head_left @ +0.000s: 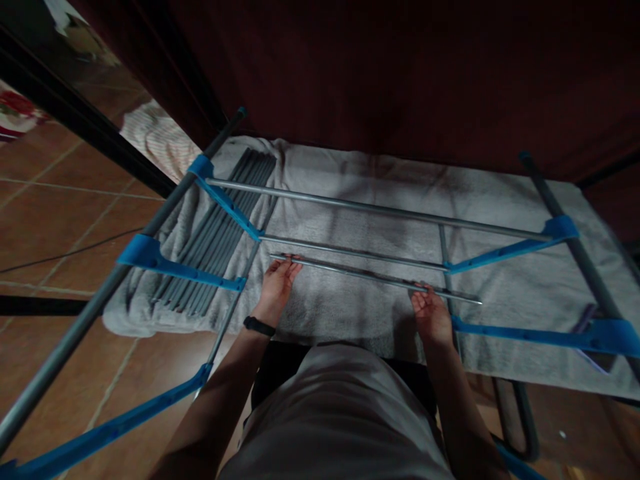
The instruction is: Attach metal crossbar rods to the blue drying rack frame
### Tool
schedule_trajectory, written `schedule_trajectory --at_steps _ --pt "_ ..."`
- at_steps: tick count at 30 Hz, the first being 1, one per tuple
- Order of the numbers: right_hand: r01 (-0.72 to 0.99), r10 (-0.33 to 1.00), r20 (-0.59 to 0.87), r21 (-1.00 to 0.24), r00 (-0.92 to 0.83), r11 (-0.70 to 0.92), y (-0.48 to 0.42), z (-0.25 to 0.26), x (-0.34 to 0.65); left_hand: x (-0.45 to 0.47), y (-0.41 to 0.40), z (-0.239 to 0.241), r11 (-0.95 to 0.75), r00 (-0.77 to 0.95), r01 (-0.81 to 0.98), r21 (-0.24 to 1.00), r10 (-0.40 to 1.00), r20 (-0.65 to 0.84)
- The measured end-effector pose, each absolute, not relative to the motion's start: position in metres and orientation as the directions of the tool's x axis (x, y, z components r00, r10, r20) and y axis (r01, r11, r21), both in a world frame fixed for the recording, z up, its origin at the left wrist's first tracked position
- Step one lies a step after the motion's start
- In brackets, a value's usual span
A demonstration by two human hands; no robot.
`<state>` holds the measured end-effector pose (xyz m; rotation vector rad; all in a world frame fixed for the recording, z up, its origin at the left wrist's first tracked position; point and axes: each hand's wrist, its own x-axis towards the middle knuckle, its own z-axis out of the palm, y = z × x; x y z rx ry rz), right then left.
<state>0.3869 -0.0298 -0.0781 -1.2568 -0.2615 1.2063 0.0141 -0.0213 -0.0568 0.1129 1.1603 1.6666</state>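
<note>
A thin grey metal rod (350, 270) lies level across both my hands, over the towel-covered surface. Near its left end, my left hand (279, 283) pinches it between thumb and fingers. Toward its right end, my right hand (430, 313) has its fingers curled round the rod. Around my hands stands a rack frame of grey tubes with blue plastic brackets (560, 228). Just beyond the held rod, a similar crossbar (350, 252) spans the inner brackets, and a thicker crossbar (370, 208) joins the outer ones.
Several loose grey rods (215, 247) lie side by side on the grey towel (320, 313) at the left. A dark phone-like object (597, 357) rests behind the right lower bracket. Dark red fabric (380, 80) hangs at the back. Tiled floor (65, 233) shows on the left.
</note>
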Motion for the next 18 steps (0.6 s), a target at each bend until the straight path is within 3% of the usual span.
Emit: schedule_trajectory --at_steps 18 --pt "-0.546 0.789 -0.452 -0.819 0.417 -0.180 -0.0308 -0.0793 0.3883 0.0141 -0.0224 -0.0587 -0.007 -0.448 -0.695 0.719 0.787 -0.425"
